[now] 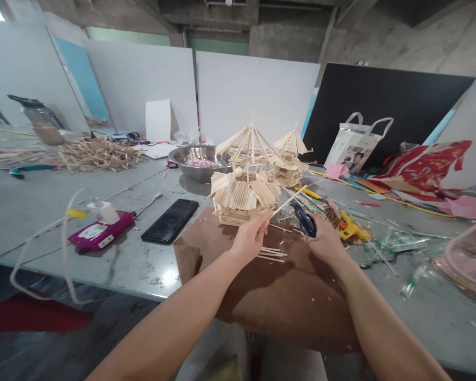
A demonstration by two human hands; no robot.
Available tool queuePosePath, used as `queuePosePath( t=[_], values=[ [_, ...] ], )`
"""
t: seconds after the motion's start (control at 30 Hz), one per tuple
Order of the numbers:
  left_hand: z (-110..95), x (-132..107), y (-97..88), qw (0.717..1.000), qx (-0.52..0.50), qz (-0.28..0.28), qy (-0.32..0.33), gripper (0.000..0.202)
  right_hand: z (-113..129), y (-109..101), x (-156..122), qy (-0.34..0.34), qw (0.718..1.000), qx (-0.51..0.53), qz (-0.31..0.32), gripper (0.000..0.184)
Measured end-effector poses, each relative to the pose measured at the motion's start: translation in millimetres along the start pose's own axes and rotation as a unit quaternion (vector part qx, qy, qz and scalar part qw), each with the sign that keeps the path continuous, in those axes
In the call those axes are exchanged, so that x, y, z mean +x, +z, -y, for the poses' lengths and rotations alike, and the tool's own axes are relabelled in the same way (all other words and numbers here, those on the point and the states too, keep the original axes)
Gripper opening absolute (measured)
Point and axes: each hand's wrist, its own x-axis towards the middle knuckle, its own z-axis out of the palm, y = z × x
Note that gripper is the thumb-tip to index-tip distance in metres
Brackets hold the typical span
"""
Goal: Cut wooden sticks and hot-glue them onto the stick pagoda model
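Thin stick [287,202] pinched in my L hand [250,236], slanting up to the right over a brown sheet [277,296]. My R hand [326,241] is wrapped round a blue tool [303,219], its tip close to the stick. Short sticks [272,255] lie on the sheet btwn my hands. Model [241,193] stands just behind my L hand, w/ 2nd model [290,145] behind it, to the right. Yellow tool [353,227] right of my R hand; phone [170,221] & power strip [102,231] off left on the surface [135,267], steel bowl [200,170] farther back.
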Motion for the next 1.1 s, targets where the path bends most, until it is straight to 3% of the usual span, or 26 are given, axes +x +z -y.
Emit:
queuePosePath(
  t=[0.13,0.47,0.9,1.1],
  values=[
    [-1,2,2.8,0.998,-0.046,0.042,-0.021,0.033,4,-1,-2,-0.054,0.997,0.050,0.029,0.050],
    [-1,3,3.0,0.989,-0.086,0.102,-0.066,0.035,12,-6,-2,-0.064,0.996,0.029,0.063,0.052],
    [-5,4,3.3,0.984,-0.115,0.116,-0.077,0.019,16,-7,-2,-0.058,0.995,0.000,0.080,0.050],
    [-6,5,1.7,0.985,-0.093,0.119,-0.083,0.021,19,-8,-3,-0.040,0.994,-0.011,0.101,0.052]
  ],
)
